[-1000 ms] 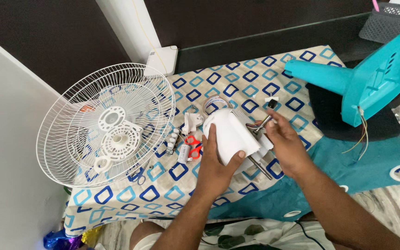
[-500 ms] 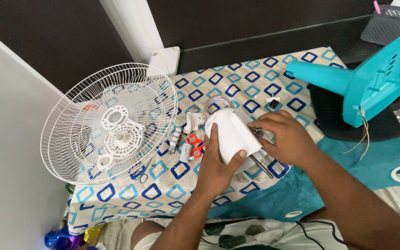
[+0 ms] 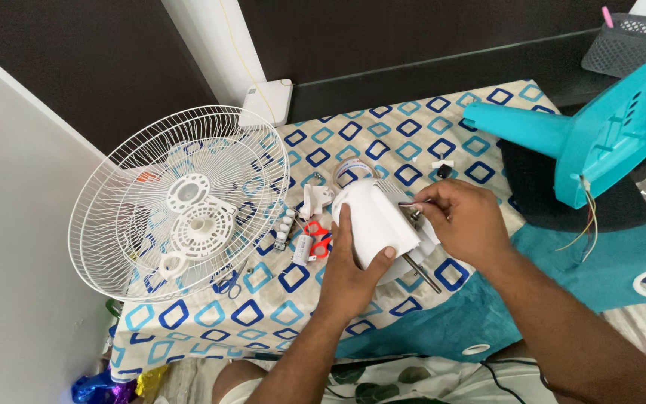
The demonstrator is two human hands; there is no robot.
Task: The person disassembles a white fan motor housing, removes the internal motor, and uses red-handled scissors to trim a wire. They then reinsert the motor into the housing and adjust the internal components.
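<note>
The left hand [image 3: 353,273] grips the white motor housing [image 3: 371,221] on the worktop [image 3: 420,142]. The right hand [image 3: 461,221] pinches at its metal end, fingers together. Left of the hands lies the fan grille [image 3: 181,198]; far right, a grey basket [image 3: 629,41] holds a pink pen [image 3: 606,16].

1. Motor housing [image 3: 371,221] under the left fingers [image 3: 347,224]: plain white.
2. Cloth [image 3: 353,142] beneath both hands: cream, printed with dark blue and light blue squares.
3. Fan grille [image 3: 181,194], left of the fingers: white wire.
4. Fan stand [image 3: 600,135], right of the fingers: turquoise; its loose wires [image 3: 581,217] yellow, red and pale.
5. Small part [image 3: 319,239] just left of the fingers: red-orange.
6. Second cloth [image 3: 600,269], lower right: teal.
</note>
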